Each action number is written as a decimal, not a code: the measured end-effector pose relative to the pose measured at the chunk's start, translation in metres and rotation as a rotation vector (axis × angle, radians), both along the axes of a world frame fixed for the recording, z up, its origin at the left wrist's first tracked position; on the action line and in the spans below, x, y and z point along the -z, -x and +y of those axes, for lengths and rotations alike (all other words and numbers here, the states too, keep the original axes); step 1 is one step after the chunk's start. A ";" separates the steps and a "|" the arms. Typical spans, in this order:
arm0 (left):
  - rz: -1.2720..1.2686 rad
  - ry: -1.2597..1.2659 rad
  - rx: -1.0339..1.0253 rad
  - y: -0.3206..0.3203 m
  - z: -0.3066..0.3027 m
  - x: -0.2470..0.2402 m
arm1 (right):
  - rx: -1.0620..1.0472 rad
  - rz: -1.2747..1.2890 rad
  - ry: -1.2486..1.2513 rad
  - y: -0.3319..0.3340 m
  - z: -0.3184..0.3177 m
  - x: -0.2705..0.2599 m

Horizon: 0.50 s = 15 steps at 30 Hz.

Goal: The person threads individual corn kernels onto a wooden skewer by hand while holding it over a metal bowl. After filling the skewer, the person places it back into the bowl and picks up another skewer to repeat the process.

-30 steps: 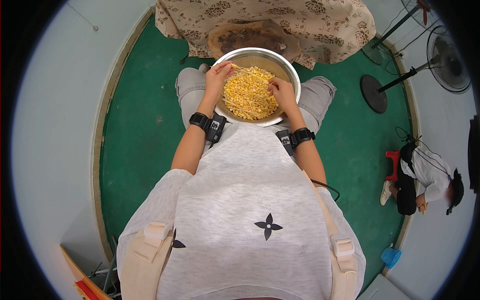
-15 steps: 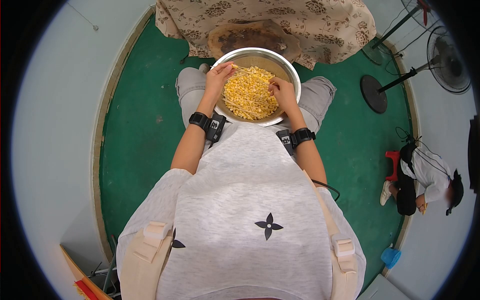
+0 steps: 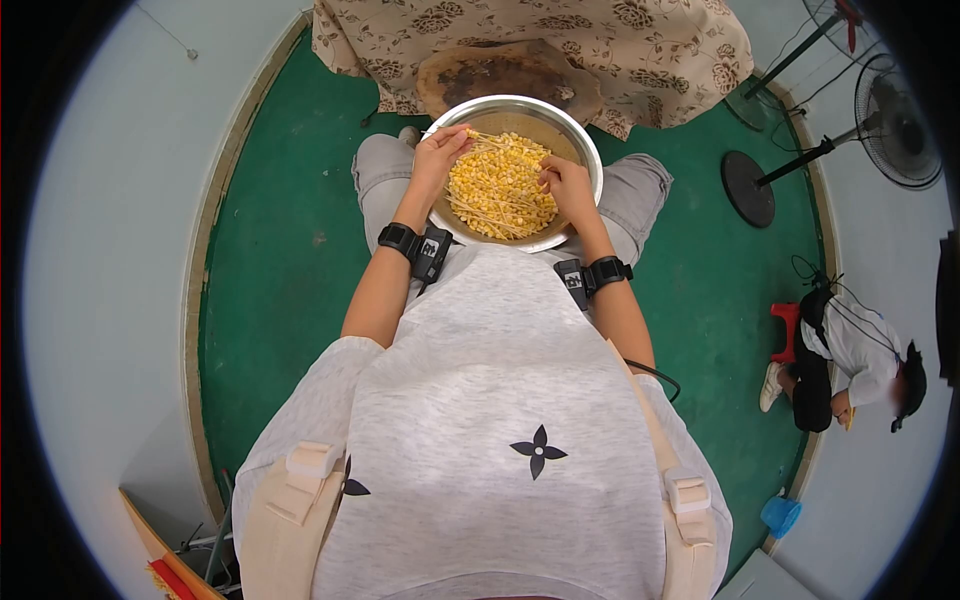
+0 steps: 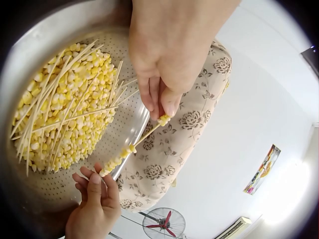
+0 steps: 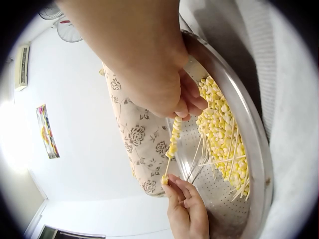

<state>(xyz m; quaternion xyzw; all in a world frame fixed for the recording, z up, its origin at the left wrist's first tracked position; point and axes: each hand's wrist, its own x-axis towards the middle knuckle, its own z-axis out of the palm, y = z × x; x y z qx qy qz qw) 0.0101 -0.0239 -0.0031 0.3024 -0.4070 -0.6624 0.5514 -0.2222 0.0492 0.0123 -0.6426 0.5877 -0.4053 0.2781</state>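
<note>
A metal basin (image 3: 545, 122) sits between the person's knees, its perforated inside heaped with loose corn kernels (image 3: 495, 185). Several thin bamboo sticks (image 4: 57, 82) lie on the heap. Over the basin, both hands hold one skewer (image 4: 148, 133) between them. The left hand (image 3: 437, 160) pinches one end, where a few kernels (image 4: 164, 120) sit at the fingertips. At the other end, the right hand (image 3: 570, 190) pinches the skewer beside a row of threaded kernels (image 5: 174, 137). A bare length of stick shows between the two groups. The right fingertips are partly hidden in the right wrist view.
Past the basin stand a brown wooden slab (image 3: 500, 80) and a table draped in flowered cloth (image 3: 560, 20). A black standing fan (image 3: 895, 125) is on the right. Another person (image 3: 865, 345) sits by a red stool (image 3: 784, 330), near a blue bin (image 3: 782, 515).
Both hands stay over the basin with the skewer between them. Only tiny shifts of the fingers show in the head view.
</note>
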 end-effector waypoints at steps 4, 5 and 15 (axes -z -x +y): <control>-0.003 0.005 0.003 0.000 0.000 -0.001 | -0.006 0.019 0.001 0.000 0.000 -0.001; -0.009 0.009 0.007 0.000 0.000 -0.001 | -0.006 0.019 0.001 0.001 0.000 -0.001; -0.070 0.024 -0.001 0.001 0.000 -0.002 | -0.018 -0.006 -0.031 0.001 0.001 0.000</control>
